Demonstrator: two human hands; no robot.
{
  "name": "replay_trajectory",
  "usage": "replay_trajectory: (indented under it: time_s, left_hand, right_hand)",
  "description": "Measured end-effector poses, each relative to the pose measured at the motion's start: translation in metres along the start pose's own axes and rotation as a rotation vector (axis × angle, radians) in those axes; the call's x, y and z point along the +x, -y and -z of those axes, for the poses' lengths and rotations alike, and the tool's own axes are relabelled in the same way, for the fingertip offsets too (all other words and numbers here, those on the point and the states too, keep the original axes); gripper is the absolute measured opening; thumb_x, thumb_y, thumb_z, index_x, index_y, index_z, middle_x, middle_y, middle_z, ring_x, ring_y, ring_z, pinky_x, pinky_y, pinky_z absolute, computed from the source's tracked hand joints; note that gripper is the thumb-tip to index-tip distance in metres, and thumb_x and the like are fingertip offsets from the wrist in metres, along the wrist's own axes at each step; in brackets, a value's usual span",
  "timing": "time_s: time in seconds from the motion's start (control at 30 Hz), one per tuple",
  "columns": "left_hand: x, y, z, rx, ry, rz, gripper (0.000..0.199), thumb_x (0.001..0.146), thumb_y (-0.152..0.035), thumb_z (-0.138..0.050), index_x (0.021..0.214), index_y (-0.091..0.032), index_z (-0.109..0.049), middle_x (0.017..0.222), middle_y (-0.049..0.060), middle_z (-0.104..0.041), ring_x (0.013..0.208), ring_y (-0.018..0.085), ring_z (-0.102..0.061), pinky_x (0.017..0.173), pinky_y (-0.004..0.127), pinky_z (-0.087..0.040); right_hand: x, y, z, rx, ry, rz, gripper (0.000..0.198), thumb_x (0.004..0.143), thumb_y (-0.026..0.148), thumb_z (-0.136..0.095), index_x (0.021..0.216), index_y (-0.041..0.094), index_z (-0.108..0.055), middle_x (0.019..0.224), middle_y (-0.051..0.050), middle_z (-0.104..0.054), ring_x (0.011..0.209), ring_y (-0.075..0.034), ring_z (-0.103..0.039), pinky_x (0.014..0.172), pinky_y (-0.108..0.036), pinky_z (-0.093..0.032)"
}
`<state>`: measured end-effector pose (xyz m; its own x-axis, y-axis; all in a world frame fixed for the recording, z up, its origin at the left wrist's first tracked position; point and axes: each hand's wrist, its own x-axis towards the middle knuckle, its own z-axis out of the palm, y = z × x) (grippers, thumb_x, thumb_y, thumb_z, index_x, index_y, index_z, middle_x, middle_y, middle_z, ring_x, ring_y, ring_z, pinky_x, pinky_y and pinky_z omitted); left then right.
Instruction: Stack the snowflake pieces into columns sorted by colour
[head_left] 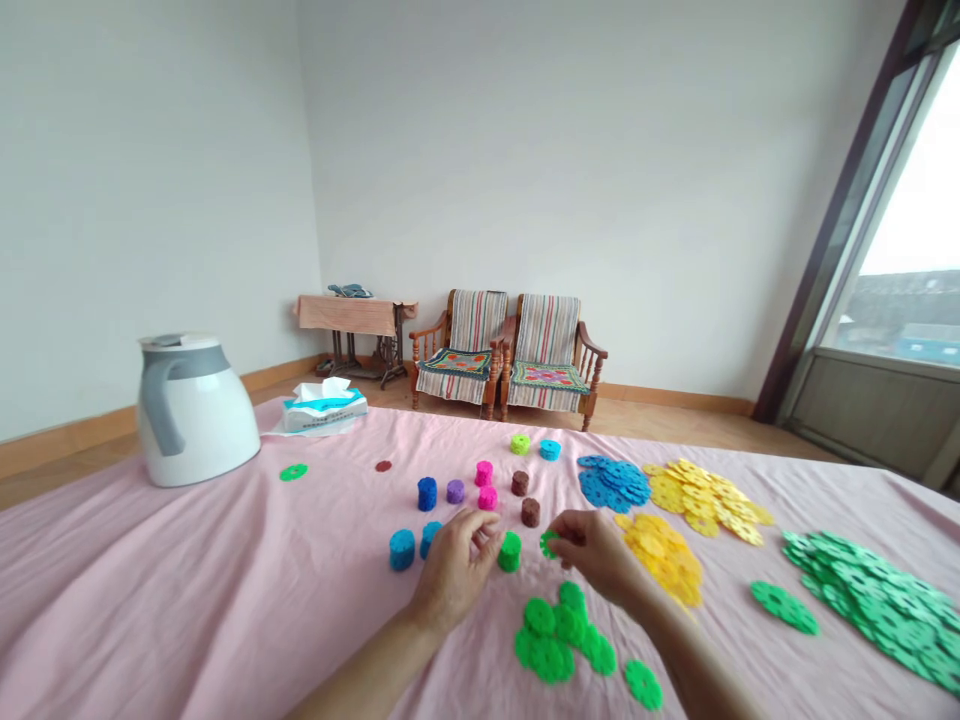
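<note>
My right hand [592, 550] pinches a green notched plastic disc [549, 543] between thumb and fingertips, just above the cloth. To its left stands a short stack of green discs [510, 552]. Beside that stack, my left hand [461, 560] rests with loosely bent fingers, a gap showing between thumb and fingers; whether the thumb touches the stack I cannot tell. Loose green discs [551, 630] lie overlapping in front of both hands, and a single green disc [643, 684] is off to their right. Brown stacks [530, 512] and pink stacks [487, 498] stand just beyond my hands.
Blue stacks [402, 550] and a purple stack [455, 491] stand leftward. Piles of blue discs [613, 483], yellow discs [664, 560] and darker green discs [877, 600] spread across the right. A white jug [199, 415] and a tissue box [325, 408] are on the pink cloth [187, 590].
</note>
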<state>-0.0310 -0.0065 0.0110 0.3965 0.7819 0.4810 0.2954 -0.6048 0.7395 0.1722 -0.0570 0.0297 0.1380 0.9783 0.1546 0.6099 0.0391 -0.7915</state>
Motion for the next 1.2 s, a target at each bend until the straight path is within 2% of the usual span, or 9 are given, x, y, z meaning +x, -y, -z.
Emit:
replay_trajectory:
  time_s: [0.1, 0.2, 0.37, 0.63, 0.73, 0.83, 0.93, 1.03, 1.2]
  left_hand:
    - [0.000, 0.002, 0.000, 0.001, 0.004, -0.002, 0.021, 0.089, -0.033, -0.052, 0.100, -0.021, -0.065, 0.088, 0.004, -0.066, 0.074, 0.017, -0.062, 0.065, 0.026, -0.048]
    - [0.000, 0.003, 0.000, 0.010, -0.001, -0.004, 0.021, 0.089, -0.032, -0.052, 0.100, -0.020, -0.065, 0.087, 0.004, -0.066, 0.073, 0.017, -0.061, 0.065, 0.026, -0.049]
    - [0.001, 0.003, 0.000, -0.001, -0.002, 0.002, 0.019, 0.088, -0.032, -0.053, 0.097, -0.021, -0.065, 0.085, 0.004, -0.067, 0.073, 0.018, -0.062, 0.064, 0.026, -0.049]
    - [0.000, 0.001, 0.001, 0.009, 0.008, 0.017, 0.026, 0.088, -0.035, -0.052, 0.102, -0.017, -0.066, 0.088, 0.006, -0.068, 0.072, 0.017, -0.062, 0.064, 0.026, -0.049]
    - [0.000, 0.002, 0.000, 0.025, 0.000, 0.004, 0.027, 0.089, -0.035, -0.051, 0.102, -0.016, -0.066, 0.088, 0.006, -0.068, 0.071, 0.016, -0.062, 0.064, 0.026, -0.049]
    - [0.001, 0.001, 0.001, 0.040, -0.005, 0.002, 0.027, 0.089, -0.034, -0.051, 0.102, -0.017, -0.066, 0.090, 0.006, -0.068, 0.069, 0.015, -0.062, 0.063, 0.025, -0.049]
    - [0.001, 0.000, 0.001, 0.044, 0.001, -0.002, 0.026, 0.088, -0.034, -0.051, 0.101, -0.017, -0.066, 0.089, 0.006, -0.068, 0.069, 0.015, -0.063, 0.062, 0.024, -0.049]
    - [0.001, -0.001, 0.002, 0.040, 0.004, -0.001, 0.026, 0.089, -0.034, -0.050, 0.100, -0.017, -0.066, 0.086, 0.005, -0.068, 0.071, 0.016, -0.063, 0.062, 0.024, -0.048]
    - [0.001, -0.002, 0.002, 0.036, 0.008, -0.004, 0.026, 0.089, -0.034, -0.050, 0.099, -0.017, -0.066, 0.086, 0.005, -0.068, 0.071, 0.015, -0.063, 0.062, 0.024, -0.048]
  right_hand:
    - [0.008, -0.012, -0.009, -0.032, -0.113, -0.038, 0.011, 0.071, 0.020, -0.052, 0.074, 0.017, -0.062, 0.056, 0.002, -0.062, 0.054, -0.014, -0.061, 0.053, -0.023, -0.043]
    - [0.010, -0.017, -0.016, -0.079, -0.169, -0.054, 0.011, 0.072, 0.019, -0.051, 0.072, 0.017, -0.062, 0.058, 0.000, -0.064, 0.055, -0.015, -0.061, 0.054, -0.024, -0.041]
    - [0.005, -0.012, -0.025, -0.156, -0.167, -0.055, 0.012, 0.068, 0.014, -0.054, 0.066, 0.019, -0.065, 0.057, 0.001, -0.064, 0.057, -0.014, -0.059, 0.053, -0.022, -0.037]
    - [0.001, -0.006, -0.027, -0.239, -0.193, -0.074, 0.016, 0.066, 0.006, -0.053, 0.072, 0.017, -0.063, 0.074, -0.004, -0.065, 0.067, -0.015, -0.057, 0.063, -0.025, -0.040]
    - [-0.005, 0.005, -0.018, -0.232, -0.133, -0.040, 0.015, 0.067, 0.007, -0.052, 0.069, 0.017, -0.063, 0.070, -0.002, -0.064, 0.065, -0.014, -0.056, 0.061, -0.023, -0.039]
    - [-0.015, 0.019, -0.006, -0.183, 0.079, 0.030, 0.007, 0.066, 0.017, -0.061, 0.069, 0.019, -0.067, 0.065, 0.001, -0.064, 0.062, -0.012, -0.056, 0.056, -0.021, -0.039]
    - [-0.026, 0.028, 0.000, -0.216, 0.307, 0.092, 0.029, 0.059, 0.022, -0.071, 0.087, 0.024, -0.069, 0.086, 0.001, -0.066, 0.074, -0.014, -0.057, 0.061, -0.021, -0.041]
    - [-0.030, 0.028, -0.002, -0.302, 0.339, 0.112, 0.033, 0.057, 0.022, -0.072, 0.090, 0.025, -0.069, 0.093, -0.001, -0.063, 0.080, -0.016, -0.056, 0.067, -0.023, -0.041]
    - [-0.027, 0.024, -0.005, -0.291, 0.344, 0.084, 0.028, 0.059, 0.021, -0.070, 0.087, 0.022, -0.068, 0.091, -0.001, -0.061, 0.075, -0.015, -0.056, 0.063, -0.022, -0.040]
